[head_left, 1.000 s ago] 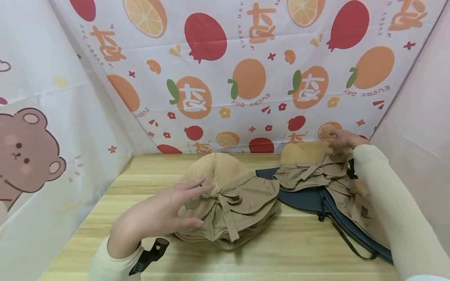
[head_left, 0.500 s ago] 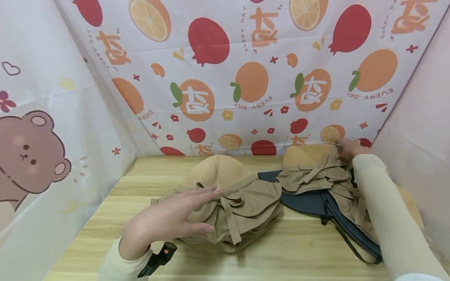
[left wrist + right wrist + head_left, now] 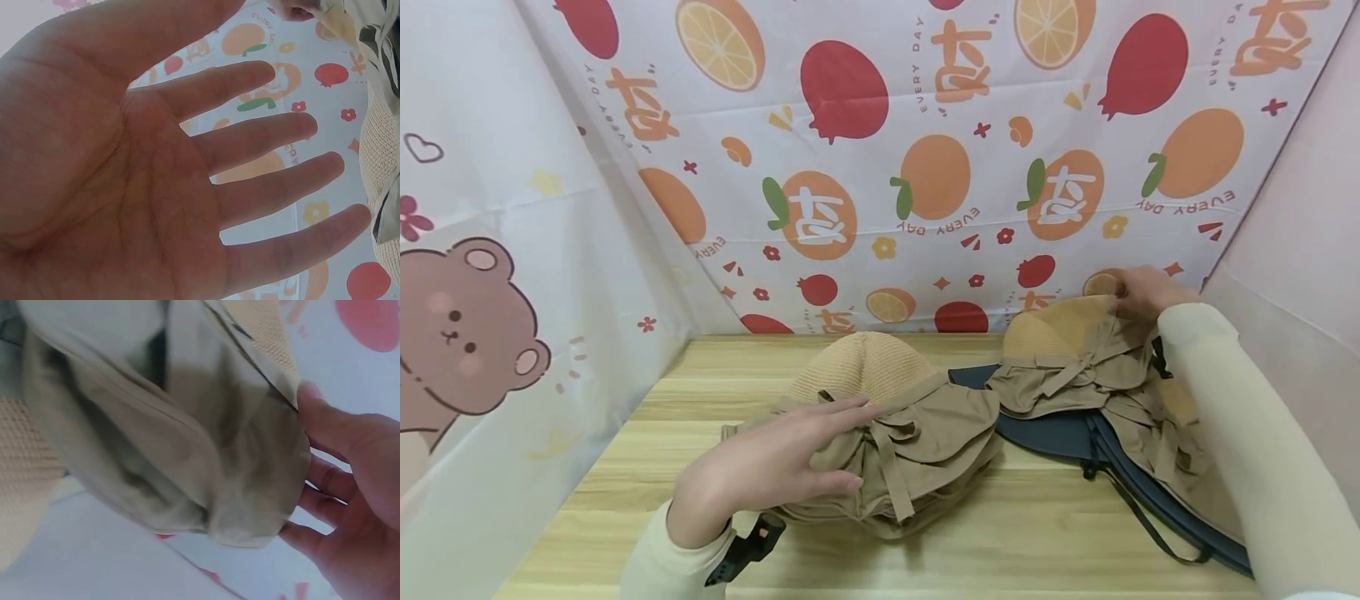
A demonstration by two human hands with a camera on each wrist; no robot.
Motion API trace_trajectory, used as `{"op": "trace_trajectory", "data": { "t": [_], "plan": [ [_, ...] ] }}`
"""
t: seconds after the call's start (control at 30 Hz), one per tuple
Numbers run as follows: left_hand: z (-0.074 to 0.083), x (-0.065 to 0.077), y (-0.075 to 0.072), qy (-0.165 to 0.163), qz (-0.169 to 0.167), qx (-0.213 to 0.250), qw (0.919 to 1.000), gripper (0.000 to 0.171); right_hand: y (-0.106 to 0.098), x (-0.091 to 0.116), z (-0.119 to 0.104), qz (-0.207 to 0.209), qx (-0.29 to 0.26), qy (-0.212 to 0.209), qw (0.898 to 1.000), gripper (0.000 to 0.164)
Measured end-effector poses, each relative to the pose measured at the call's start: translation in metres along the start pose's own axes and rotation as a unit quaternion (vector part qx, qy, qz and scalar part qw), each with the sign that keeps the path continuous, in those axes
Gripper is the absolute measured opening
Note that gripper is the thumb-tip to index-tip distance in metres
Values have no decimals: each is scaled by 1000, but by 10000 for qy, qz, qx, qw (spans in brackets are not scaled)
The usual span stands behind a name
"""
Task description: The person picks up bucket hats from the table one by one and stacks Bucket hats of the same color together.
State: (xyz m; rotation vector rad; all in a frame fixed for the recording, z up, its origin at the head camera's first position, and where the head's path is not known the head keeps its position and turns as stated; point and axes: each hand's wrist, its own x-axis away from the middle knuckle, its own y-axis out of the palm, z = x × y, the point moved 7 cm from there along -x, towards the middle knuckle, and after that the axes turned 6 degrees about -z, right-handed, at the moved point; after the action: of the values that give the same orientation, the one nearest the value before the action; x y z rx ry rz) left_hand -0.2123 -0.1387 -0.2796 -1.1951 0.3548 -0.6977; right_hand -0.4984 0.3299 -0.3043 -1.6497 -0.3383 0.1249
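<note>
A sun hat (image 3: 861, 367) with a straw crown and a khaki cloth brim tied in a bow sits mid-table, more brim layers showing beneath it. Over its near-left side is my left hand (image 3: 767, 458), fingers straight, holding nothing; the left wrist view shows the bare palm (image 3: 156, 169), fingers spread. At the back right, my right hand (image 3: 1150, 292) pinches the edge of a similar sun hat (image 3: 1052, 329). In the right wrist view, the thumb lies on one side of the cloth brim (image 3: 262, 481), with the other fingers partly hidden behind it.
Under the right-hand hat lie navy brims (image 3: 1045, 433) with a black cord (image 3: 1138, 508) trailing on the wooden table (image 3: 1000, 533). Another khaki hat (image 3: 1138, 425) is partly covered by the right sleeve (image 3: 1247, 433). A fruit-print cloth (image 3: 880, 183) hangs behind.
My right hand has taken hold of the back-right hat's edge and raised it slightly. My left hand has drifted a little to the right over the middle hat.
</note>
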Motion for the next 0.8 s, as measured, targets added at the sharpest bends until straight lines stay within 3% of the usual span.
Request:
{"op": "trace_trajectory", "data": {
  "t": [0.2,0.37,0.67,0.8],
  "plan": [
    [4,-3,0,-119,-51,-27,9999,71,-14,10,-7,-299,77,180,9994,18],
    [5,-5,1,-179,-44,-27,9998,72,-24,22,-16,-476,69,54,9988,20],
    [6,-5,1,-26,38,-162,9999,70,-33,36,-32,-1160,268,4,9929,33],
    [5,-6,1,-26,54,-198,9998,69,-33,43,-38,-1443,417,-115,9886,24]
  ]
}}
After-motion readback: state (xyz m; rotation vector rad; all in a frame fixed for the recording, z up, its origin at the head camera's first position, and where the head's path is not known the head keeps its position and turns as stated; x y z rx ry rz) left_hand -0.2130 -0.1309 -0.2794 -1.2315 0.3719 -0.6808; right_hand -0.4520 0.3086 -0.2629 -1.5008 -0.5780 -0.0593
